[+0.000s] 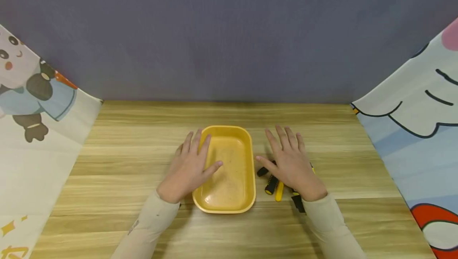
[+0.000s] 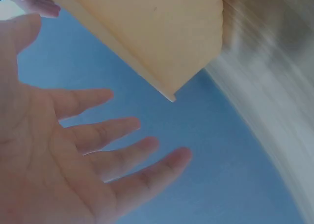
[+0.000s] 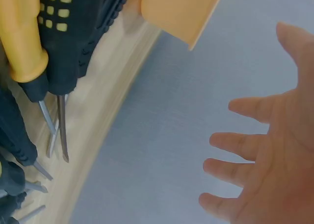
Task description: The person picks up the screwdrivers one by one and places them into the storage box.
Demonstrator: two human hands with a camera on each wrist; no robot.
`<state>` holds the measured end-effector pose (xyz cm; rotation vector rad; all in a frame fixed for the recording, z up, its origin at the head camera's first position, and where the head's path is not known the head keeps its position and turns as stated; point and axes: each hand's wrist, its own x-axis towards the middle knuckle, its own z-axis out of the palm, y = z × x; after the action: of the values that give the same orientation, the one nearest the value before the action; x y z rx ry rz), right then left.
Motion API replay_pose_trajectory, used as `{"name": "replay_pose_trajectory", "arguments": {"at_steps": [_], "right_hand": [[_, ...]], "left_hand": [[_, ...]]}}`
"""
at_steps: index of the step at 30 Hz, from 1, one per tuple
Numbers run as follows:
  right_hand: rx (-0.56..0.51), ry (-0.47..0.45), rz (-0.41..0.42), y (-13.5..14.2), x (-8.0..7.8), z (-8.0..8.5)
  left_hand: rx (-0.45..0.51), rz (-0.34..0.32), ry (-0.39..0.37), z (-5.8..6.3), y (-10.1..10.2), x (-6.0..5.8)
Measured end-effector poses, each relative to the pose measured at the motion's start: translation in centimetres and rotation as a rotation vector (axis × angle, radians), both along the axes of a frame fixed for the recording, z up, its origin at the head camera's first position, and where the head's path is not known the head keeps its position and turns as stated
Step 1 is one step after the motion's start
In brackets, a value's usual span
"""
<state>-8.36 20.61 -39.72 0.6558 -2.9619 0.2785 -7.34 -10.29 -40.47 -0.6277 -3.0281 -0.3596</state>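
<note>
Desk [image 1: 132,151] of pale wood grain, by which everything is carried. Yellow tray [image 1: 232,171] set near mid-desk, upright, between the hands; its left side is partly covered by the left hand [image 1: 186,171] in the head view, while hand and tray are shown apart in the left wrist view. If that hand were lowered carelessly, the rim could be knocked and the tray slid into the tools. Right hand [image 1: 291,167] held above the tool cluster, right of the tray. Both hands are released: fingers spread, nothing grasped. Much of the cluster is hidden by the right hand, so the wrong handle could be taken by feel. Black-handled screwdriver [image 3: 61,42], dotted with yellow squares, and yellow-handled screwdriver [image 3: 22,37] are seen lying close together, their shafts crossing in view; a neighbour could be dragged or rolled if one were lifted. More black handles are bunched nearby. Black piece [image 1: 298,203] by the right sleeve [image 1: 323,215] might be swept aside by the cuff. Smallest, the bare metal tips [image 3: 65,158]: fingers could be pricked if they were met first.
</note>
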Motion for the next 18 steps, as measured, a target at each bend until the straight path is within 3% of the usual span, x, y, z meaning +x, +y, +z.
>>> {"name": "replay_pose_trajectory", "arguments": {"at_steps": [9, 18], "right_hand": [[-0.024, 0.004, 0.008, 0.6, 0.4, 0.7], [-0.080, 0.084, 0.033, 1.7, 0.8, 0.7]], "left_hand": [[0.131, -0.002, -0.031, -0.1, -1.0, 0.5], [0.466, 0.019, -0.117, -1.2, -2.5, 0.8]]}}
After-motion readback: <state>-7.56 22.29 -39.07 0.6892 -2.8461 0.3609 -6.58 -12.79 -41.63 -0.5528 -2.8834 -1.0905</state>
